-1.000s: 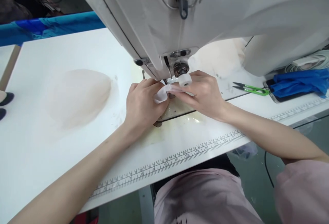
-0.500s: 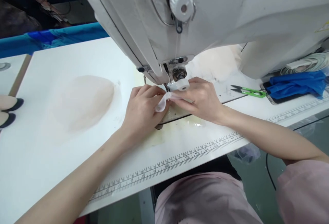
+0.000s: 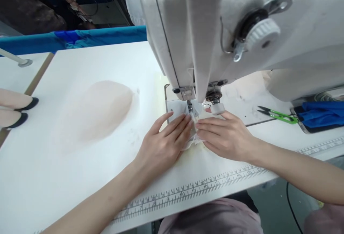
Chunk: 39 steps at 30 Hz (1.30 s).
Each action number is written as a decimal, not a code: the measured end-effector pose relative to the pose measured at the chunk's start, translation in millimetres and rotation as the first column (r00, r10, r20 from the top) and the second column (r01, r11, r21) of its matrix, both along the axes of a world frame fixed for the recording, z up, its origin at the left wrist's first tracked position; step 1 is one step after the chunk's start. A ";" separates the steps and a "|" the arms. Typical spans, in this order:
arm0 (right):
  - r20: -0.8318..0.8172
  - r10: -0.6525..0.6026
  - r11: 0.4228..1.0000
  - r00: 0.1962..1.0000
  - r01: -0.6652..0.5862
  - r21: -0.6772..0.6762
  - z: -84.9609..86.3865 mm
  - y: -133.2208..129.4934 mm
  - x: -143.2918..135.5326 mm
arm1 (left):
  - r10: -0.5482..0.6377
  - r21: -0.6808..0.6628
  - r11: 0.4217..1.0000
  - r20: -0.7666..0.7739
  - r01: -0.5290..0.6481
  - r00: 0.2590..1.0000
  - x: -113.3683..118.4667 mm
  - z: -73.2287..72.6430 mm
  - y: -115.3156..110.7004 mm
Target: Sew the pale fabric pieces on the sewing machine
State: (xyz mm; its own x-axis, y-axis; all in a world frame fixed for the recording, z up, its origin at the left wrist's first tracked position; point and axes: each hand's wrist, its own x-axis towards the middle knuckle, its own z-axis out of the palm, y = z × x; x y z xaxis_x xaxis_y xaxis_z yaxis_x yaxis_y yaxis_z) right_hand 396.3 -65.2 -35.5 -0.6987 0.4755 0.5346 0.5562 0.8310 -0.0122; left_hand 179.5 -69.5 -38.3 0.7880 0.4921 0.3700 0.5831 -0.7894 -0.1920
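Observation:
A piece of sheer white fabric lies under the needle area of a white sewing machine. My left hand rests on the fabric's left side, fingers stretched out and lying flat, thumb spread away. On the other side, my right hand presses the fabric's right edge with extended fingers, close to the white knob below the machine head. Between the fingertips of both hands the fabric runs up to the presser foot. Part of the fabric is hidden beneath my fingers.
Sheer beige fabric pieces lie on the white table left of the machine. Green-handled thread snips, a phone and blue cloth are at the right. A printed ruler runs along the front edge. Black-tipped beige objects sit far left.
My hands have gone from pinching the gathered fabric at the needle to lying flat on it, spread out under the presser foot. The camera view has shifted.

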 end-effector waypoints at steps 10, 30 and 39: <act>0.007 -0.011 1.000 1.000 0.011 -0.011 -1.9 0.4 -0.8 | 0.001 -0.010 1.000 0.040 -0.001 0.999 -0.1 -3.5 -0.2; -0.017 -0.041 0.998 0.999 0.042 0.037 -7.2 6.6 -1.2 | 0.052 -0.028 0.998 0.078 -0.050 0.996 2.5 -1.7 4.1; 0.018 -0.036 0.997 0.999 0.035 0.074 -6.3 8.0 0.1 | 0.029 -0.009 1.000 0.109 -0.028 0.994 2.0 -2.6 -3.5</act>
State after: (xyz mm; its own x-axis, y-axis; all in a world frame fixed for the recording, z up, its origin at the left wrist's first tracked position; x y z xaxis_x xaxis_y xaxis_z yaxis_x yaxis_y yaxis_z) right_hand 396.4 -57.2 -41.8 -0.6925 0.4599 0.5558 0.5850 0.8089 0.0595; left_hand 181.4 -73.0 -40.8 0.7288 0.5171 0.4489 0.6227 -0.7731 -0.1204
